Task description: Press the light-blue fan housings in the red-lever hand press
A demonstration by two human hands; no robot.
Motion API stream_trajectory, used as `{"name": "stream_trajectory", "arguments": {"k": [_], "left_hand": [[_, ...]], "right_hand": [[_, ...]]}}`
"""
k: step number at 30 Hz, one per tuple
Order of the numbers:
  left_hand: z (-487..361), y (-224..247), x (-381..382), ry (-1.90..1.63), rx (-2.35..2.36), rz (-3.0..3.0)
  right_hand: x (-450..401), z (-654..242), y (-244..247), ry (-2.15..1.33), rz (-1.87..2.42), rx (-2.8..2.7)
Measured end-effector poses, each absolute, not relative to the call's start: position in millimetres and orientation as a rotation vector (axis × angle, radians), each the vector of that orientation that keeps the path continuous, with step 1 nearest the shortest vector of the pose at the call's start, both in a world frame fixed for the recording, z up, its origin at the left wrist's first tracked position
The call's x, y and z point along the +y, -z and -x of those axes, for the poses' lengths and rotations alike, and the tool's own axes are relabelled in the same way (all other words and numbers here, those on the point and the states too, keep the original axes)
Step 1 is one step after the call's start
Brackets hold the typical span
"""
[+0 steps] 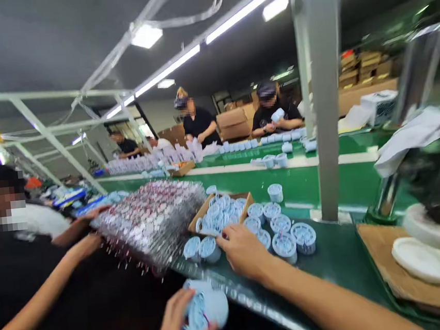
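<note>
Low in the centre, my left hand [181, 324] is wrapped round light blue round plastic parts [216, 308], with a bit of dark red wire on them. My right hand [246, 250] reaches to the near edge of a cardboard tray [192, 224] full of blue ring-shaped pieces [224, 208]. Its fingers are pressed together at a blue piece by the tray's edge; whether they grip it is too blurred to tell. Two blue round housings [208, 249] stand left of this hand, and several more [284, 244] stand just beyond and to its right.
At the left, a person's hands [87, 245] touch a big stack of clear trays [151, 218] with red wires. A grey post [324, 98] rises from the green bench. A press with a white disc [425, 259] is at the right. Several people work across the bench.
</note>
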State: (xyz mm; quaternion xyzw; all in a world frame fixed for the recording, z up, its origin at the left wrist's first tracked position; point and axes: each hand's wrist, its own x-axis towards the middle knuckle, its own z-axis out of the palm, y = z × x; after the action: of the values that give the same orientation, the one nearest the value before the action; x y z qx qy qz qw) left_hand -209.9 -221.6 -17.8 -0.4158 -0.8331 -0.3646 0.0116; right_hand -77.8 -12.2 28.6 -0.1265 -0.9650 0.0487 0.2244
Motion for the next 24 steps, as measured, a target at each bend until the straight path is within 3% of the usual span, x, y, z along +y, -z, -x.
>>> {"name": "stream_trajectory", "arguments": {"k": [4, 8, 14, 19, 24], "left_hand": [[219, 10, -285, 1.129, -2.818, 0.700], [242, 49, -362, 0.925, -2.976, 0.238], [258, 157, -439, 1.001, -3.139, -0.195], [246, 273, -430, 1.009, -3.312, -0.365], [258, 374, -410, 0.795, -3.431, -0.428]], "right_hand": [[-45, 90, -16, -0.228, 0.015, -2.749], [-67, 124, 8, -0.254, -0.125, -2.794], [-68, 173, 37, -0.128, -0.079, -2.866], [-64, 191, 57, -0.092, -0.086, -2.931], [-61, 193, 81, -0.092, -0.109, -2.895]]}}
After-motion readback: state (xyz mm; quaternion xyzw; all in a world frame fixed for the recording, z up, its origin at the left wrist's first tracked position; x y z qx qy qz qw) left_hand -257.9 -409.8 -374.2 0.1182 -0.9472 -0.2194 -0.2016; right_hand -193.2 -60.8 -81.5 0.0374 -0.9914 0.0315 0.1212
